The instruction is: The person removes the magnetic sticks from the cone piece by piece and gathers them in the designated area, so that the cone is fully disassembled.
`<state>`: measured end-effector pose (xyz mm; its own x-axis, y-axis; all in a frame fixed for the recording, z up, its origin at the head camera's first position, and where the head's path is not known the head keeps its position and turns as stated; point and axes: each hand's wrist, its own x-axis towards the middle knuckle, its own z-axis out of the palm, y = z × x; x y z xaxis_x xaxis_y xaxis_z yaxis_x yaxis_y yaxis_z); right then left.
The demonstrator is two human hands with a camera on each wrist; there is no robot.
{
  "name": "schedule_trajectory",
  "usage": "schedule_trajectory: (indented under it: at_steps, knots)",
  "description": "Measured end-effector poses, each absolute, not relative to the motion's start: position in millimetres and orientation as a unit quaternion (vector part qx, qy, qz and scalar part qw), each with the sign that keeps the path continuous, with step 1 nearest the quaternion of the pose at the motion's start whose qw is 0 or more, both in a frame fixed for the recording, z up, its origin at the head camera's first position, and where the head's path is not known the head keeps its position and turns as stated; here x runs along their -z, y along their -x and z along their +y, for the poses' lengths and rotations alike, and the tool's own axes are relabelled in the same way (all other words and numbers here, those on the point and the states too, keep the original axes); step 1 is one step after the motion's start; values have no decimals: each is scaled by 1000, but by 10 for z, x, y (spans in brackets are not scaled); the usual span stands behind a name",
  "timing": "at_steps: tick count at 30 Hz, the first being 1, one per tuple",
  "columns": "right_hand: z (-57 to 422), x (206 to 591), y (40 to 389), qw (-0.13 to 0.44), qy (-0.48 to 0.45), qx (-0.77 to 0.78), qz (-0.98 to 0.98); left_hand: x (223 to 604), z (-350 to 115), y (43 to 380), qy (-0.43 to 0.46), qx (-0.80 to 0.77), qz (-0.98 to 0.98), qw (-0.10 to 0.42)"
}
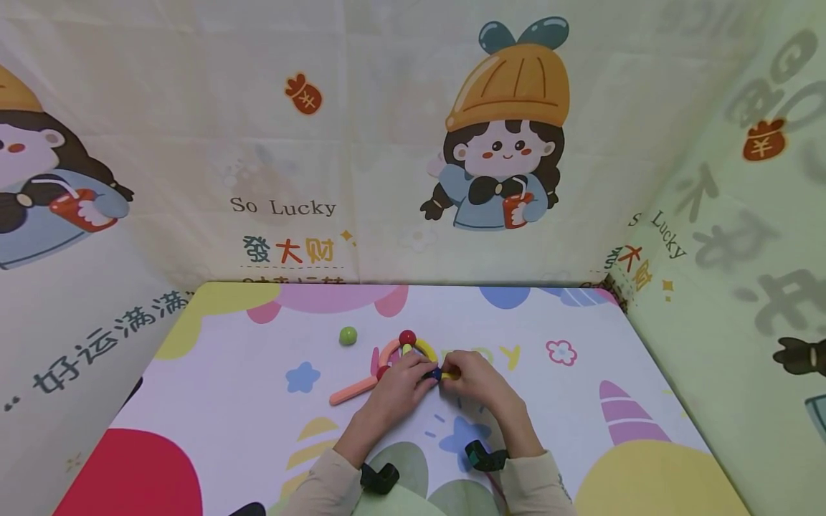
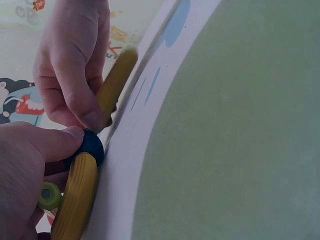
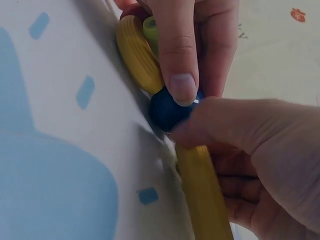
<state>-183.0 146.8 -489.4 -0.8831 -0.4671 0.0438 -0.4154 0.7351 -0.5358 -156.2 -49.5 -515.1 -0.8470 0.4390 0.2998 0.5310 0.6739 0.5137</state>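
My left hand (image 1: 401, 383) pinches a dark blue ball (image 3: 169, 111) with its thumb pressed on top. My right hand (image 1: 479, 376) grips a straight yellow rod (image 2: 118, 82), its thumb and fingertips against the ball. A curved, ridged yellow rod (image 2: 77, 200) joins the ball on the other side. It runs to a red ball (image 1: 407, 337), from which a curved pink rod (image 1: 388, 351) leads to another red ball (image 1: 383, 372). A straight salmon rod (image 1: 353, 390) sticks out to the left. A green piece (image 2: 49, 196) shows near the left fingers, partly hidden.
A loose green ball (image 1: 348, 335) lies on the patterned table mat (image 1: 529, 387), left of the joined pieces. Printed cloth (image 1: 387, 143) hangs behind and at both sides. A black camera (image 1: 379, 478) sits on the left wrist, another camera (image 1: 485, 456) on the right.
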Motion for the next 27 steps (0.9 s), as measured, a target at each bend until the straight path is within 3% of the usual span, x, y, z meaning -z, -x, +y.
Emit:
schedule_trajectory:
  at_steps: [9, 17, 27]
  knots:
    - [1455, 4902, 1843, 47, 158, 266, 950, 5164, -494, 1555, 259, 302, -914, 79]
    - [1482, 4876, 1838, 36, 143, 257, 955, 5149, -499, 1549, 262, 300, -914, 79]
    - [1595, 4869, 1819, 62, 125, 270, 952, 5173, -506, 1562, 268, 298, -912, 89]
